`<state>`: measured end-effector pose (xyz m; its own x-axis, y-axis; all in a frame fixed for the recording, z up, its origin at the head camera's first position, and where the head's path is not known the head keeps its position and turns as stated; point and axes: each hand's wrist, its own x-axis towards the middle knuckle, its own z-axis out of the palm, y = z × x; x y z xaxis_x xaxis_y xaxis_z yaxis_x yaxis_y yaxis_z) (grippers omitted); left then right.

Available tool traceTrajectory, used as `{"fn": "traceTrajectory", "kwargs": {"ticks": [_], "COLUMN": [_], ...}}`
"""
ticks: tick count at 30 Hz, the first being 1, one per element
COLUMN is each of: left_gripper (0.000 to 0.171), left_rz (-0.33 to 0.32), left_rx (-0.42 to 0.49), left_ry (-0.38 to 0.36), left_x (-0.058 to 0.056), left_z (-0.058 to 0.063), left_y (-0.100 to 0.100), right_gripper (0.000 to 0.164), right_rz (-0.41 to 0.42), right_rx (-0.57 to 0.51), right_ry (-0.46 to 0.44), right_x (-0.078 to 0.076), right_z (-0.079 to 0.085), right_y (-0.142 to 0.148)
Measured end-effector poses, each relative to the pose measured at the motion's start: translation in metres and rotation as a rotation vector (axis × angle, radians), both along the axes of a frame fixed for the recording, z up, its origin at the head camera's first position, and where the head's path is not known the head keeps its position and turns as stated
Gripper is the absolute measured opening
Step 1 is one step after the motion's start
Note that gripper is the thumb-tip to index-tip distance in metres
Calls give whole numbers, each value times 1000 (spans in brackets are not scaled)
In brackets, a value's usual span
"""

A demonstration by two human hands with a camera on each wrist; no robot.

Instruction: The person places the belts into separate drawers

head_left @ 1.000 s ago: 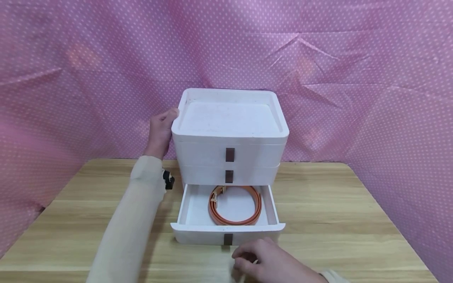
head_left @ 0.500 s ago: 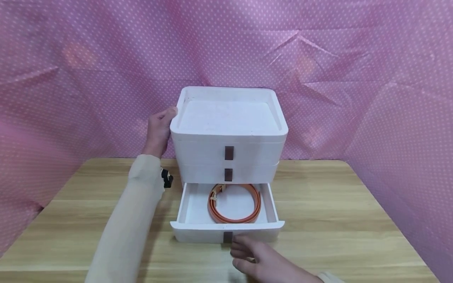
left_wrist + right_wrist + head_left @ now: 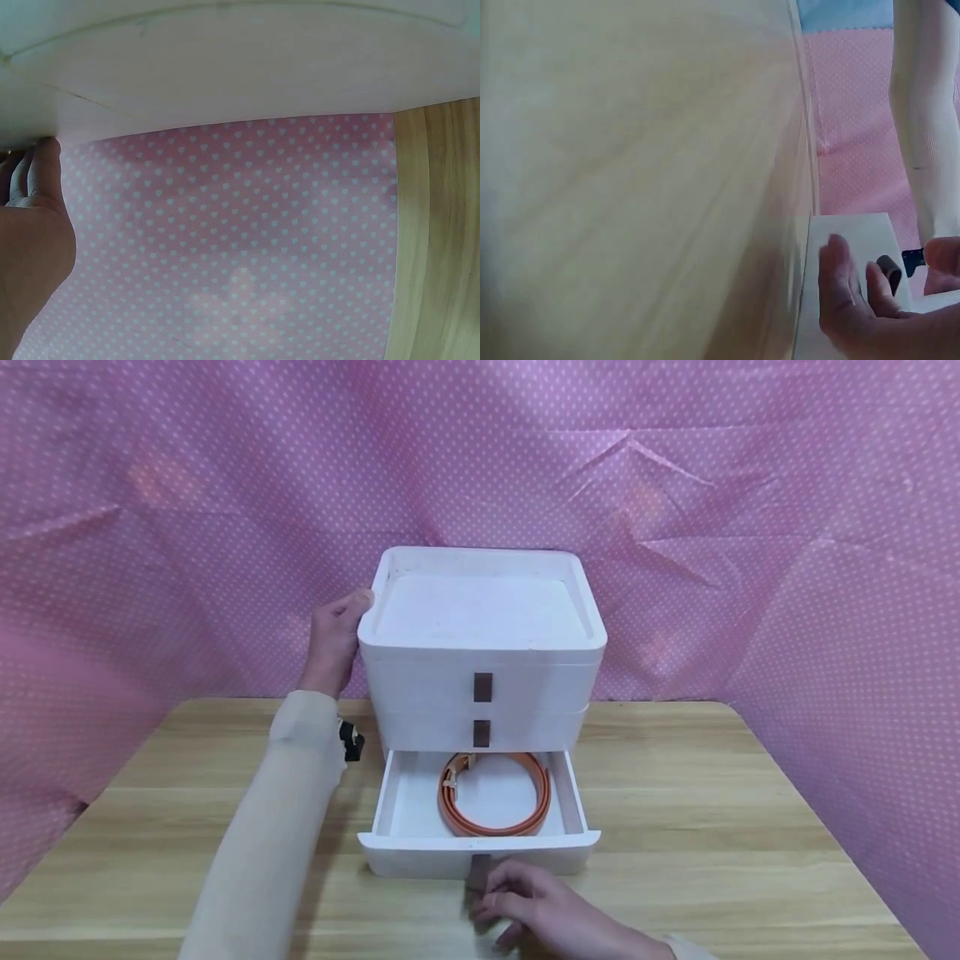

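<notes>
Our left hand (image 3: 333, 639) braces the white three-drawer plastic box (image 3: 480, 643) | right hand (image 3: 536, 910) at open bottom drawer's brown tab (image 3: 478, 862), grip unclear, fingers half-hidden | coiled orange leather belt (image 3: 495, 793) inside

Drawer unit (image 3: 480, 681) is standing mid-table (image 3: 712, 827), backdrop (image 3: 750, 527) hanging behind. Bottom drawer (image 3: 480, 852) is projecting forward; belt (image 3: 495, 793) is lying coiled inside, apparently clear of the walls.
</notes>
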<state>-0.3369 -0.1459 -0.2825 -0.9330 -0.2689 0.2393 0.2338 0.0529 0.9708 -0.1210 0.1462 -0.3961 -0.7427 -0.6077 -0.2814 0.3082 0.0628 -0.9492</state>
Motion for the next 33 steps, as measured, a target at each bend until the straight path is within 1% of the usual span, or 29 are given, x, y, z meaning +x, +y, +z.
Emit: {"fn": "traceTrajectory", "kwargs": {"ticks": [4,7,9,12,16,19,22,29,33], "left_gripper": [40,42,43,44,44,44,43,43,41], "left_rz": [-4,-14,-21,-27,-35,-37,-34,-28,-29], "left_rx": [2,17,27,24,-2,-1,-11,-7,-1], "left_ry": [10,18,25,27,22,23,28,33,46], "left_x": [-1,-2,-2,-3,-3,-3,-4,-4,-3], "left_z": [-1,-1,-1,0,0,-1,-2,-4,-5], "left_y": [0,0,-1,-2,-3,-3,-3,-3,-3], "right_gripper": [25,17,16,23,28,26,24,24,24], "right_rz": [-39,-64,-56,-21,-21,-46,-47,11,24], "right_rx": [10,-37,-90,-159,-182,-180,-163,-50,-31], "right_ry": [-5,-6,0,30,57,68,85,135,141], "right_x": [-2,-4,-5,-6,-8,-8,-10,-17,-19], "right_z": [-5,-8,-10,-12,-16,-19,-20,-12,-10], "right_y": [-6,-11,-13,-14,-15,-16,-15,-10,-9]}}
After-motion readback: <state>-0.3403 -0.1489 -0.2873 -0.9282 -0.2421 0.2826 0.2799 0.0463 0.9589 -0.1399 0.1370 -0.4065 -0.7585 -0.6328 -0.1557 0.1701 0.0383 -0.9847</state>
